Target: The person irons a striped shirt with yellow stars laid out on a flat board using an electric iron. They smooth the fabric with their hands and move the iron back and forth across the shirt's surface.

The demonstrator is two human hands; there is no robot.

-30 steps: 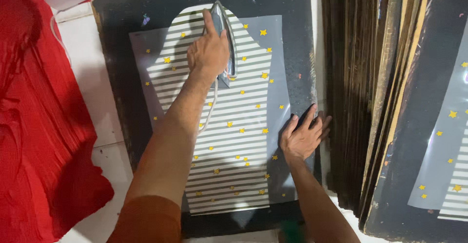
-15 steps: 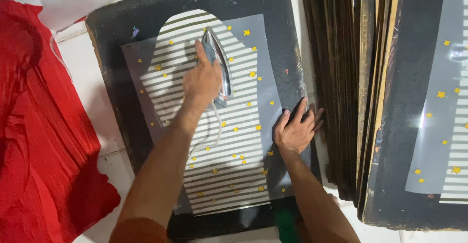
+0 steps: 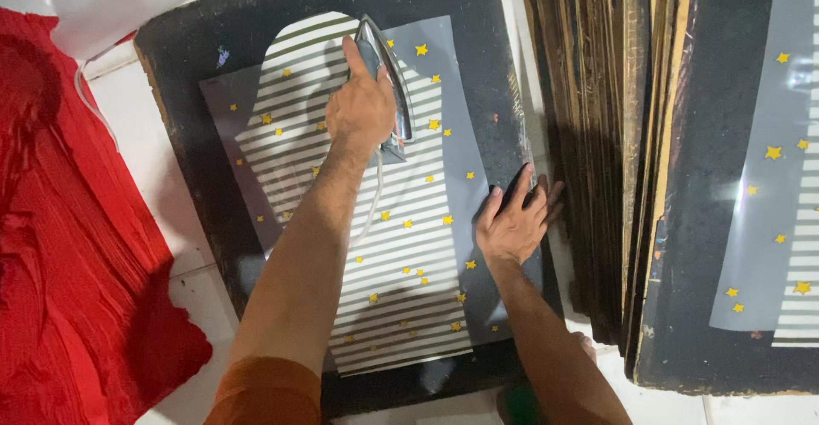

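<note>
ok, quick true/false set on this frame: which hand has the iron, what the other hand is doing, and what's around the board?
1. The left hand grips the iron. True.
2. The iron sits on bare board. False: it rests on the striped, star-dotted sheet.
3. The right hand is lifted in the air. False: it lies flat, fingers spread, on the sheet's right edge.
4. Red fabric lies left of the black board. True.
5. The stack of boards stands left of the iron. False: it is to the right.

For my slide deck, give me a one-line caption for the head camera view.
Left hand presses an iron on a striped, star-dotted sheet; right hand pins its edge.
</note>
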